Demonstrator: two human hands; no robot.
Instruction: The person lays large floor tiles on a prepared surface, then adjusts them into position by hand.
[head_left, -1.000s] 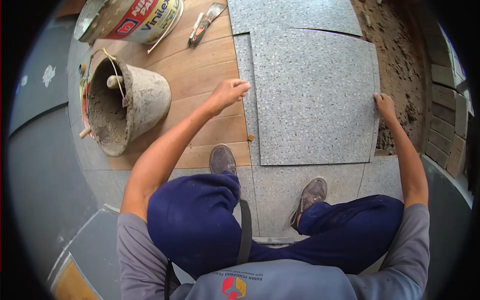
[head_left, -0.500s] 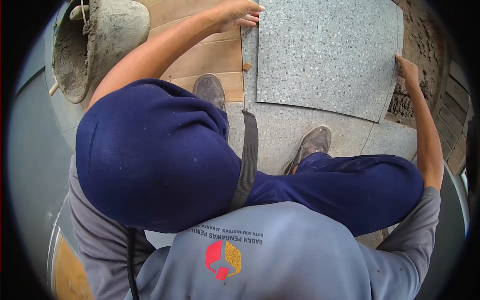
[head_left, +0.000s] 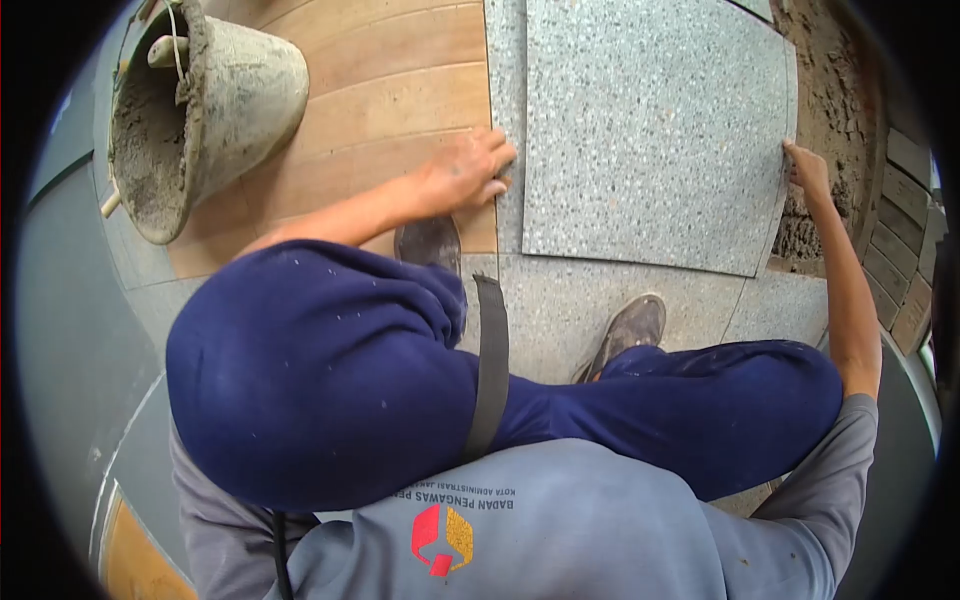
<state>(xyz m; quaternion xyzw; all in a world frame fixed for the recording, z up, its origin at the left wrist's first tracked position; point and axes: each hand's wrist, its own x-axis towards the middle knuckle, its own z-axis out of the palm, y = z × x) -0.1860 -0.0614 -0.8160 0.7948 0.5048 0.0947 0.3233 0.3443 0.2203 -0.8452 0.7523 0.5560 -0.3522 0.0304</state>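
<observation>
A large grey speckled tile (head_left: 650, 130) lies overlapping a similar grey floor surface, its near edge slightly slanted. My right hand (head_left: 808, 172) grips the tile's right edge, its fingertips at the edge and the other fingers curled. On the other side, my left hand (head_left: 468, 172) is down on the seam between wood-look flooring and a narrow grey strip, a little left of the tile. Its fingers are bent and closed together; whatever lies under them is hidden.
At upper left a mortar-smeared bucket (head_left: 250, 85) leans on its side, with grey mortar and a handle inside. Wood-look planks (head_left: 390, 60) lie left of the tile. Rough wet mortar (head_left: 825, 90) runs along the right. My shoes (head_left: 632, 328) rest on the floor.
My left hand has left the tile's far left area and come nearer, to where a small wood-coloured chip lay. That chip is now out of sight. My right hand stays at the edge.
</observation>
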